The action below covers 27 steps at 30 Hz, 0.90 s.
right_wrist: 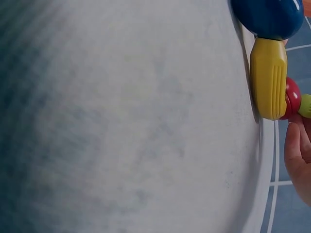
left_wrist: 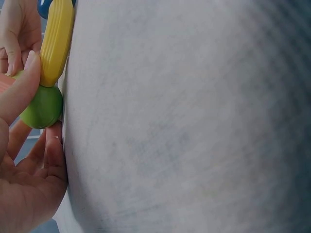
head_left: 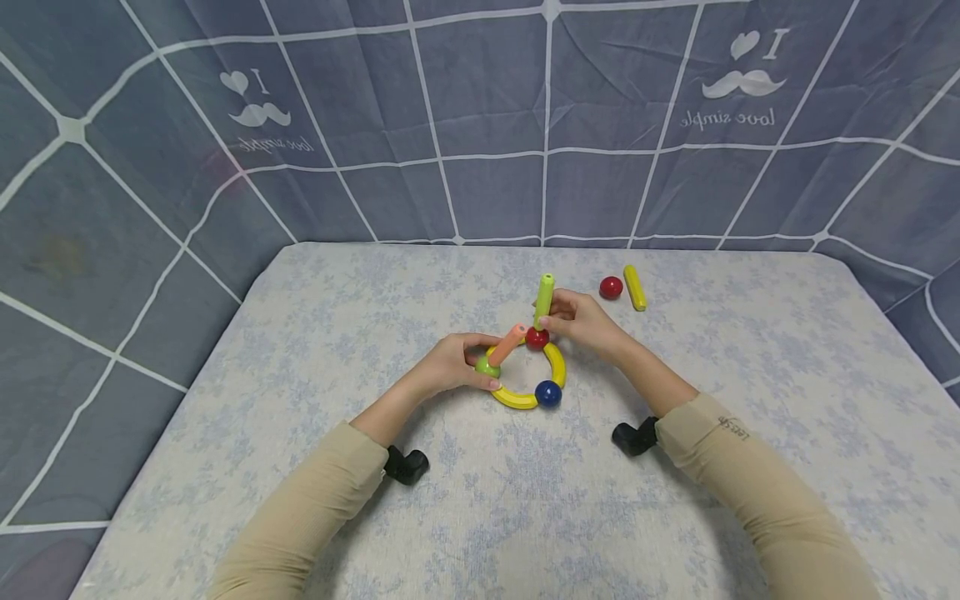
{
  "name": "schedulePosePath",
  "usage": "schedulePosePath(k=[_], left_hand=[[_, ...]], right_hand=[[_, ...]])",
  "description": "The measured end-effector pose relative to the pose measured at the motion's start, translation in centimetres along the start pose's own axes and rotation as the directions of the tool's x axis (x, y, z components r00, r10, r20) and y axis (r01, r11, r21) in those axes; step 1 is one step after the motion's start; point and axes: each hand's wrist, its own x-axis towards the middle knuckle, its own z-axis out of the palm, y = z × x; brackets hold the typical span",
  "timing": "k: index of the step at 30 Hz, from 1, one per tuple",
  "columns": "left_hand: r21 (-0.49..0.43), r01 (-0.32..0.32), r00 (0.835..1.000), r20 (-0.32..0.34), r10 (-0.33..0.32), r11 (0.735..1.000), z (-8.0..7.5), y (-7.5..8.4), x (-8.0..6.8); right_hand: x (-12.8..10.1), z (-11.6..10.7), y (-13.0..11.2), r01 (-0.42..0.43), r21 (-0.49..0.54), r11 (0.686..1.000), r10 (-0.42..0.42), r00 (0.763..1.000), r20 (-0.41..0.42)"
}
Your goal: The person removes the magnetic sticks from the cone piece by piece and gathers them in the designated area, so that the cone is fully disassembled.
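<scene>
Left hand [head_left: 453, 364] grips the green ball [head_left: 486, 365] under an orange stick [head_left: 508, 344]; right hand [head_left: 581, 321] pinches the green stick [head_left: 543, 298] above a red ball [head_left: 537, 337].

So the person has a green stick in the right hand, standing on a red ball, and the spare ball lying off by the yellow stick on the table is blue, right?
Not quite. The spare ball beside the yellow stick is red, not blue, as the head view shows. The blue ball sits in the yellow ring. The rest holds: the right hand grips the green stick, standing on a red ball.
</scene>
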Motion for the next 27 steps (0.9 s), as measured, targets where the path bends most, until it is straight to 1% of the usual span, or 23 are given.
schedulePosePath(k=[8,16,20,27], left_hand=[[0.000,0.001,1.000,-0.001,-0.001,1.000,0.1,0.0,0.1],[0.005,-0.002,1.000,-0.004,0.002,1.000,0.1,0.0,0.1],[0.004,-0.004,1.000,-0.001,0.004,1.000,0.1,-0.1,0.1],[0.008,0.010,1.000,-0.004,-0.010,1.000,0.1,-0.1,0.1]], right_hand=[[0.4,-0.2,0.2,-0.027,-0.001,1.000,0.027,1.000,0.007],[0.8,-0.3,0.1,-0.058,-0.027,0.998,0.059,0.998,0.022],[0.9,-0.2,0.0,-0.061,-0.047,0.997,0.062,0.998,0.022],[1.1,0.0,0.0,-0.061,-0.076,0.995,0.063,0.998,0.014]])
